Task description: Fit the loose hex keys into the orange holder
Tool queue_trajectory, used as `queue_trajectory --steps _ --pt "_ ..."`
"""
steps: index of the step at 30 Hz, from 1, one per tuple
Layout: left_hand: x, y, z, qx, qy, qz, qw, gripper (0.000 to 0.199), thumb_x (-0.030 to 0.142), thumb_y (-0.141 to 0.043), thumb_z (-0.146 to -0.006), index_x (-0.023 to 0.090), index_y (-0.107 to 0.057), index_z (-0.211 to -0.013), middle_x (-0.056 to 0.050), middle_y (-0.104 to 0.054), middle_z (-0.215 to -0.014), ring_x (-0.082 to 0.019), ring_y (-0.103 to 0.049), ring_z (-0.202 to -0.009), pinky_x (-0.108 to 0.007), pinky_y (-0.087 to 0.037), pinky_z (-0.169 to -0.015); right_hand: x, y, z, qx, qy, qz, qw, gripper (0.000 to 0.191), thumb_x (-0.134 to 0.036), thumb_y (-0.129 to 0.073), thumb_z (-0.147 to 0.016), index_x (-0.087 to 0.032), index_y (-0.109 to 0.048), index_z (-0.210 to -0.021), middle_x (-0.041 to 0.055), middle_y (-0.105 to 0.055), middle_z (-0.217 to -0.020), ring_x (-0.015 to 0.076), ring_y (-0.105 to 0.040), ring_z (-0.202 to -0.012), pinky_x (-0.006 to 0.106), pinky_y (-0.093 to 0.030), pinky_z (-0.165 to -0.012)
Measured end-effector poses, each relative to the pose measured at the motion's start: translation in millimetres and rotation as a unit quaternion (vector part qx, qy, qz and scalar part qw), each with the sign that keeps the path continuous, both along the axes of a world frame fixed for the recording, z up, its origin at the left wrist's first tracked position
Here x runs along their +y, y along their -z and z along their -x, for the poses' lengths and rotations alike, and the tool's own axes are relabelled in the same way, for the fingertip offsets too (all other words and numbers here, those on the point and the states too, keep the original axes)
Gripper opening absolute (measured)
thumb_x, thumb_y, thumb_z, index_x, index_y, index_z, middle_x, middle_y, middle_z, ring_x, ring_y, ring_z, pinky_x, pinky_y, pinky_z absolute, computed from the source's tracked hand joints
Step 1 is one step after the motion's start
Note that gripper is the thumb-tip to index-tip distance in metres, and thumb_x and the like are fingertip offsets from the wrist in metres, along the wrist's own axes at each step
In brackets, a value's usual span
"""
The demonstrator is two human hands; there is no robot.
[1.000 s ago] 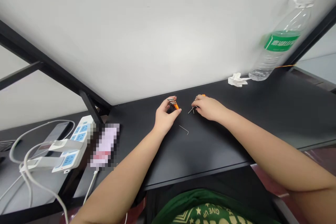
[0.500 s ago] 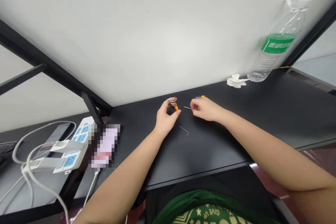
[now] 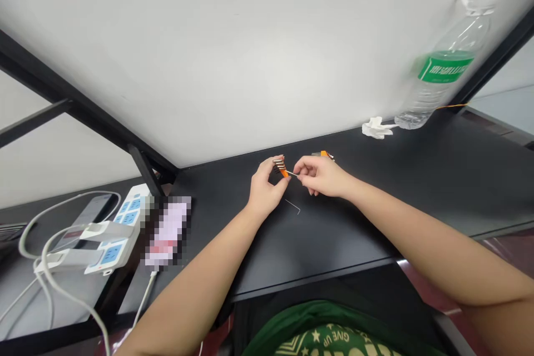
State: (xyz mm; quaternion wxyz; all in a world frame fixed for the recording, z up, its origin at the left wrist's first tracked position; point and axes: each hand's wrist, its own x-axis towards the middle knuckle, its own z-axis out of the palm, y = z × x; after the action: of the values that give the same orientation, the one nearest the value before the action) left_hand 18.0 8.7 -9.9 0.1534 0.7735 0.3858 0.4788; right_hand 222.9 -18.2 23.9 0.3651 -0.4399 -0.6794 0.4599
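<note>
Orange plastic holder (image 3: 285,173), mid-frame, silver metal rods (image 3: 279,164) seated, is pinched by left fingers (image 3: 282,185), another rod (image 3: 292,173) by right fingers (image 3: 307,181); one L-shaped rod (image 3: 293,205) left loose.

PLACE: office-like desk space (home or office, unclear) | SIGNS: black desktop (image 3: 434,178), power strip (image 3: 130,217), black frame (image 3: 95,118)

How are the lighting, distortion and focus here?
Head view: soft glare on the white wall, pale sheen on the black tabletop; head view: the bottle leans outward, perhaps wide-angle stretch; head view: a pixelated block at left hides detail; head view: the thin rod in the right hand is too small to judge focus.
</note>
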Motion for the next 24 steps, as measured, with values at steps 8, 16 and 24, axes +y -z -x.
queue_trajectory --steps 8,16,24 --pt "-4.1 -5.3 0.6 0.089 -0.004 -0.066 0.994 0.047 0.018 -0.071 -0.082 0.025 -0.062 -0.127 -0.006 -0.069 -0.126 -0.024 -0.063 -0.122 -0.046 -0.046 -0.112 -0.5 -7.1 1.3 0.105 0.024 0.137 0.985 0.016 -0.018 -0.063 -0.073 -0.019 -0.059 -0.088 -0.0075 -0.054 -0.054 0.0066 -0.045 -0.034 0.017 -0.033 -0.029" --pt "-5.0 -3.7 -0.7 0.115 -0.013 -0.052 0.992 0.049 0.02 -0.071 -0.081 0.027 -0.061 -0.128 -0.006 -0.069 -0.129 -0.026 -0.065 -0.121 -0.05 -0.039 -0.116 0.7 -4.6 7.3 0.216 0.049 0.223 0.949 0.016 -0.025 -0.07 -0.074 -0.018 -0.056 -0.079 -0.0059 -0.054 -0.055 0.004 -0.04 -0.036 0.016 -0.032 -0.03" --pt "-6.0 -5.3 -3.0 0.076 -0.003 -0.027 0.997 0.044 0.019 -0.072 -0.08 0.026 -0.066 -0.123 -0.005 -0.07 -0.128 -0.025 -0.066 -0.12 -0.047 -0.046 -0.113 2.6 0.2 9.4 0.321 0.019 0.229 0.919 0.036 -0.038 -0.082 -0.075 -0.016 -0.053 -0.074 -0.0046 -0.058 -0.06 0.0036 -0.05 -0.043 0.014 -0.04 -0.035"
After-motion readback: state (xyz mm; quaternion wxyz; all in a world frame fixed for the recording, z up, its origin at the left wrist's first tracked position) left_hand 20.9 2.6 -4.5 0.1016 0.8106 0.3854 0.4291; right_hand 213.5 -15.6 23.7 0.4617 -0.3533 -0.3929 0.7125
